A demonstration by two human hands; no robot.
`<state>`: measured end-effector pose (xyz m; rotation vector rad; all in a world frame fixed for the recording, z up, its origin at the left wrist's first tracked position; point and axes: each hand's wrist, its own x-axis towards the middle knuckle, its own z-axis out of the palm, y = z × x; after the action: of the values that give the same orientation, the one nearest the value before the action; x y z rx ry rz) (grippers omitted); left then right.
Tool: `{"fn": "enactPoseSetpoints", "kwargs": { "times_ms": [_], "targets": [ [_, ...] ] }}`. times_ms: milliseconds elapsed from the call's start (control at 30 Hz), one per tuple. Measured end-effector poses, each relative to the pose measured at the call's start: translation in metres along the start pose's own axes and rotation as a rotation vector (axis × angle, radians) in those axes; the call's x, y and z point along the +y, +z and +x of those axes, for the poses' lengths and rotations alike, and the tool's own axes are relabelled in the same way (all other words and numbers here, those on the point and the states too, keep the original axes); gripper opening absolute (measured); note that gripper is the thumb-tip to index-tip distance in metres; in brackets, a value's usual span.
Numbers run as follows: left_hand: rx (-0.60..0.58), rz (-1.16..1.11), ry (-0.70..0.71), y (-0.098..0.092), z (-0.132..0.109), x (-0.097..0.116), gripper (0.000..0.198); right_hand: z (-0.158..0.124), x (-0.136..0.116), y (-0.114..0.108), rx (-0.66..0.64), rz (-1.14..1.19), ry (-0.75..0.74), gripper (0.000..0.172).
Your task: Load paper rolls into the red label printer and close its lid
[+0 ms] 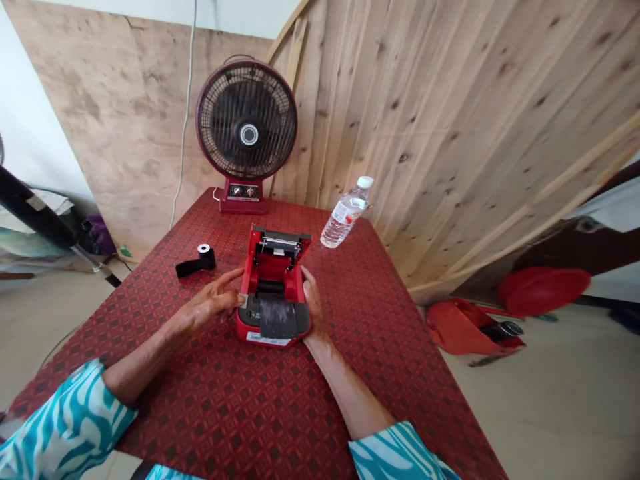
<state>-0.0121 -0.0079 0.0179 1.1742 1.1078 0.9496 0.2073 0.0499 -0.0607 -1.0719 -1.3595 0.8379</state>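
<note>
Nearest the camera are two forearms in blue-and-white patterned sleeves (65,427), reaching forward over a tabletop (240,407) covered in a red, diamond-patterned cloth. Both arms meet at a small red printer (274,293) that sits near the middle of the tabletop with its lid (281,241) swung up and back, so the paper bay is open to view. A dark strip lies over the printer's front face.

The left hand (213,303) rests against the printer's left side, fingers loosely spread and touching the casing; it grips nothing. The right hand (313,303) lies flat along the right side, fingers pointing away from the camera, pressing on the body rather than closing round anything.

The printer looks like hard plastic, stiff and fairly light, probably easy to slide on the cloth, so bracing it by its two side walls seems sound. The hinged lid looks like the weak part and a poor place to hold.

To the left of the printer, apart from it, lies a small black roll (196,261) with a loose tail. Beyond the printer, to its right, stands a clear water bottle (346,213) with a white cap. At the far edge stands a dark red fan (246,133), backed by wooden boards.
</note>
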Motion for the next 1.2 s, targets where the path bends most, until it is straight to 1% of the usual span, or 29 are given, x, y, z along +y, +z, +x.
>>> {"fn": "enactPoseSetpoints", "kwargs": {
  "times_ms": [33, 100, 167, 233, 267, 300, 367, 433, 467, 567, 700, 800, 867, 933, 1000, 1067, 1133, 1200],
  "targets": [
    [0.013, 0.105, 0.028, -0.001, -0.001, 0.006, 0.079, 0.000, 0.000, 0.001, 0.003, 0.036, 0.027, 0.046],
    [0.046, 0.358, 0.122, 0.000, 0.000, 0.020, 0.061, 0.000, -0.002, 0.002, 0.001, 0.121, 0.087, 0.047],
    [0.059, 0.619, 0.277, 0.006, 0.008, 0.036, 0.040, -0.001, -0.005, 0.002, 0.007, 0.186, 0.118, 0.050],
    [-0.001, 0.865, 0.436, 0.016, 0.022, 0.051, 0.030, -0.001, -0.007, 0.003, 0.009, 0.229, 0.125, 0.053],
    [-0.058, 0.990, 0.483, 0.022, 0.031, 0.057, 0.029, -0.001, -0.009, 0.003, 0.005, 0.237, 0.124, 0.053],
    [-0.127, 1.115, 0.475, 0.028, 0.041, 0.062, 0.029, -0.001, -0.010, 0.002, 0.000, 0.239, 0.126, 0.054],
    [-0.234, 1.342, 0.334, 0.041, 0.059, 0.067, 0.029, -0.001, -0.011, 0.002, -0.010, 0.243, 0.143, 0.055],
    [-0.281, 1.469, 0.197, 0.051, 0.071, 0.067, 0.025, -0.001, -0.012, 0.001, -0.013, 0.240, 0.147, 0.054],
    [-0.288, 1.495, 0.164, 0.054, 0.075, 0.067, 0.023, -0.001, -0.012, 0.001, -0.017, 0.238, 0.139, 0.053],
    [-0.314, 1.502, 0.157, 0.056, 0.078, 0.067, 0.020, 0.000, -0.013, 0.000, -0.030, 0.245, 0.109, 0.052],
    [-0.415, 1.451, 0.166, 0.051, 0.077, 0.070, 0.023, 0.000, -0.012, 0.000, -0.047, 0.259, 0.115, 0.051],
    [-0.429, 1.371, 0.178, 0.047, 0.074, 0.071, 0.025, 0.000, -0.012, 0.000, -0.047, 0.263, 0.120, 0.053],
    [-0.421, 1.279, 0.242, 0.044, 0.066, 0.073, 0.029, -0.001, -0.012, 0.000, -0.034, 0.262, 0.126, 0.055],
    [-0.395, 1.156, 0.365, 0.039, 0.053, 0.078, 0.037, -0.001, -0.012, 0.000, -0.028, 0.261, 0.136, 0.056],
    [-0.304, 1.024, 0.480, 0.028, 0.037, 0.086, 0.044, -0.001, -0.013, 0.000, -0.030, 0.256, 0.143, 0.056],
    [-0.150, 0.928, 0.531, 0.011, 0.025, 0.094, 0.052, -0.001, -0.013, 0.001, -0.024, 0.237, 0.152, 0.056],
    [0.005, 0.883, 0.524, -0.010, 0.022, 0.097, 0.055, -0.001, -0.014, 0.001, -0.005, 0.210, 0.162, 0.054],
    [0.120, 0.864, 0.492, -0.031, 0.030, 0.094, 0.047, -0.001, -0.014, 0.000, 0.002, 0.182, 0.159, 0.050]
  ]
}}
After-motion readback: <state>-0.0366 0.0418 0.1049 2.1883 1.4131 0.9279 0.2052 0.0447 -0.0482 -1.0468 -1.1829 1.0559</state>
